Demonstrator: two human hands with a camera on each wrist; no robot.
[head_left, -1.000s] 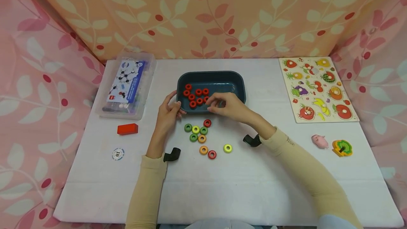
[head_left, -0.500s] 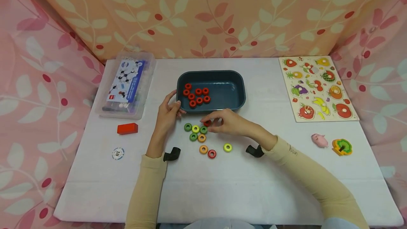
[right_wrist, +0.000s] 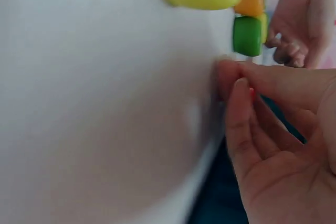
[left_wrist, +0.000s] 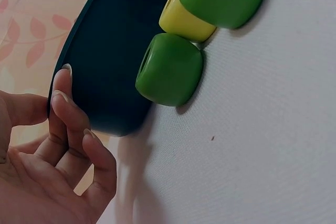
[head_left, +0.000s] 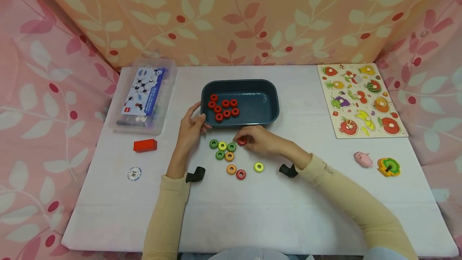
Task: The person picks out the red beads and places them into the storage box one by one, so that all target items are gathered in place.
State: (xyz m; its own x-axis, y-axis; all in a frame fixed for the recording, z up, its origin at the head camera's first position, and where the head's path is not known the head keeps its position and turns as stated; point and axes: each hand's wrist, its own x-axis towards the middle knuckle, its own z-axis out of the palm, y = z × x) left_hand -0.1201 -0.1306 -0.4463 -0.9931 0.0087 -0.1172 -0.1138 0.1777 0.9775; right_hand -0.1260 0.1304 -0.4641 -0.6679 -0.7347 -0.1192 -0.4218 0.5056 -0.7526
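My left hand [head_left: 191, 126] grips the near left corner of a dark teal tray [head_left: 260, 120], thumb and fingers on either side of its wall in the left wrist view. Several red beads lie together in the tray's left part. Just in front of the tray, my right hand [head_left: 262, 141] pinches a red bead [head_left: 242, 142], mostly covered by the fingers in the right wrist view. Left of that hand sit green beads [head_left: 219, 155], a yellow bead [head_left: 222, 146] and an orange bead [head_left: 229, 156]. Closer to me lie another red bead [head_left: 240, 174] and a yellow-green bead [head_left: 258, 167].
A clear plastic case [head_left: 159, 119] with a printed label stands at back left, with a red block [head_left: 145, 145] and a round chip [head_left: 134, 173] before it. At right lie a fruit puzzle board [head_left: 333, 103], a pink pig [head_left: 363, 159] and a tree-shaped piece [head_left: 388, 167].
My right hand has come from over the tray down to the table in front of it and taken the red bead, shifting it slightly right. My left hand stays at the tray.
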